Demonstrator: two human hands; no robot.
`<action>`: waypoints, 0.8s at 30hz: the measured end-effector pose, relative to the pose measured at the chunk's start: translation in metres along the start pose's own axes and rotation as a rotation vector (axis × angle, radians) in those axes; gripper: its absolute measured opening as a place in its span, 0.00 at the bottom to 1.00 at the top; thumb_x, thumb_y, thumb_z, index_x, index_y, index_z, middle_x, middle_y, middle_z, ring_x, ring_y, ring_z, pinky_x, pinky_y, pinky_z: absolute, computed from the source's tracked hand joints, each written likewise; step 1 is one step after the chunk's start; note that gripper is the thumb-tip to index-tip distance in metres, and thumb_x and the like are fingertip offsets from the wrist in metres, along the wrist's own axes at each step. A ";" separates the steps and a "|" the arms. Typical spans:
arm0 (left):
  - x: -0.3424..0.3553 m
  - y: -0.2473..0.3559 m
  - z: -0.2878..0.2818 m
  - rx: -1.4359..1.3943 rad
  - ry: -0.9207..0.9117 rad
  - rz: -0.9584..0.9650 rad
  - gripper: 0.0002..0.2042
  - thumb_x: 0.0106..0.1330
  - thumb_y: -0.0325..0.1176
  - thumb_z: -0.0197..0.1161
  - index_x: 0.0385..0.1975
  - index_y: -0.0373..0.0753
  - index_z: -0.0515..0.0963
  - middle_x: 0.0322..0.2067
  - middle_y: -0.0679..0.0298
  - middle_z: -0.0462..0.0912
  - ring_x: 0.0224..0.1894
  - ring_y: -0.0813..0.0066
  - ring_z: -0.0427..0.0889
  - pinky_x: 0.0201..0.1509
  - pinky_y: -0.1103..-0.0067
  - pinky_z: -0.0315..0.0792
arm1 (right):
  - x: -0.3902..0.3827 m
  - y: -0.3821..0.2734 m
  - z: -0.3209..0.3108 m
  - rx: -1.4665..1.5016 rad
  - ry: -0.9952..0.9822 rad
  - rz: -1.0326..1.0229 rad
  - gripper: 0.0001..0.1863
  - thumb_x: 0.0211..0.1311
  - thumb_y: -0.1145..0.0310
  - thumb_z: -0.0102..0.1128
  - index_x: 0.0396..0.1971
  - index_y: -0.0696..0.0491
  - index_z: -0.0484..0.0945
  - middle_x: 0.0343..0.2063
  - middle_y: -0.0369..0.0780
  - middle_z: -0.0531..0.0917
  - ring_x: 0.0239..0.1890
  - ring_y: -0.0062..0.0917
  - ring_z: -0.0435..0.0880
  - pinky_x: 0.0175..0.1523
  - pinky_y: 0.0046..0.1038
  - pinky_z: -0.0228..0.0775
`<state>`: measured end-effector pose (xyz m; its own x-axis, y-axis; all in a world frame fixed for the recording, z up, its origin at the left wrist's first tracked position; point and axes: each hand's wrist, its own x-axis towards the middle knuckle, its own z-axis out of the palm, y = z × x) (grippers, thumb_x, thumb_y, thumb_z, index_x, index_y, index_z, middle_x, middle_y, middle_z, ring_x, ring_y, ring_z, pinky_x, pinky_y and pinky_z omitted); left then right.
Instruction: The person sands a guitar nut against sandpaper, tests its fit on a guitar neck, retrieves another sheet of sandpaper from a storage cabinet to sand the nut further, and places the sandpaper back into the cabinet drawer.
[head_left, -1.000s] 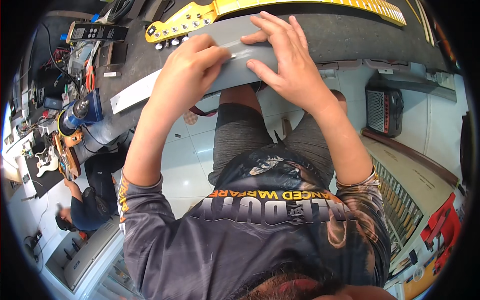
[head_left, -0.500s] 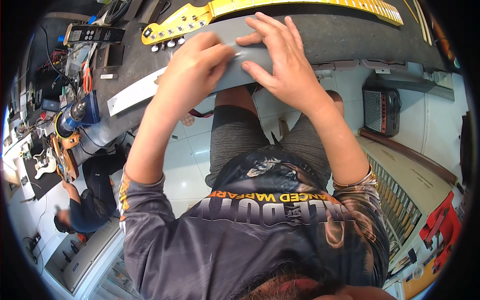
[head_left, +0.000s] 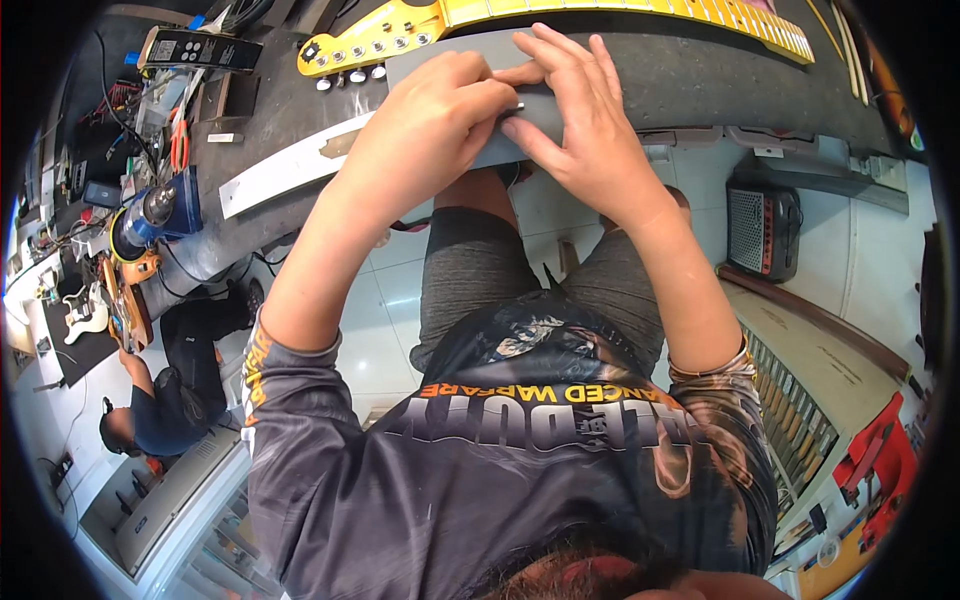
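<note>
My left hand (head_left: 435, 125) is closed in a pinch over a grey sheet (head_left: 505, 52) at the bench's near edge. A tiny shiny tip (head_left: 518, 106) pokes out by its fingertips; the rest of what it grips is hidden. Close by on the right, my right hand (head_left: 585, 115) has its fingers spread, with thumb and fingertips resting on the grey sheet. A long white flat strip (head_left: 275, 180) with a brownish patch runs out from beneath my left forearm side. Behind both hands lies a yellow guitar neck (head_left: 600, 10) with tuning pegs on its headstock.
The dark bench top (head_left: 720, 95) stretches along the far side. To the left are a black box (head_left: 195, 50), orange-handled pliers (head_left: 180, 145), a blue heat-gun-like tool (head_left: 150, 220) and cables. Another person (head_left: 165, 410) works at lower left. A speaker (head_left: 762, 225) stands at right.
My left hand has moved right toward my right hand and is no longer blurred; a tiny shiny tip now shows at its fingers. The right hand stays spread on the grey sheet.
</note>
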<state>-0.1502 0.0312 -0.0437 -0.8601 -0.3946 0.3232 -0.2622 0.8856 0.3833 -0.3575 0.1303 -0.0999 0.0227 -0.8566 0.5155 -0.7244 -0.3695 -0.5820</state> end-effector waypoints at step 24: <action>-0.091 0.038 -0.022 -0.748 0.380 -0.363 0.03 0.81 0.18 0.64 0.45 0.34 0.80 0.47 0.64 0.81 0.47 0.77 0.79 0.54 0.80 0.74 | 0.001 -0.013 -0.009 -0.095 -0.014 -0.039 0.27 0.73 0.60 0.75 0.70 0.44 0.81 0.65 0.33 0.89 0.85 0.37 0.66 0.92 0.61 0.34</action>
<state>-0.0726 0.0954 -0.0393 -0.5438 -0.7890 0.2859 -0.0223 0.3541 0.9349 -0.3542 0.1374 -0.0857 0.0613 -0.8477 0.5269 -0.7846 -0.3672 -0.4996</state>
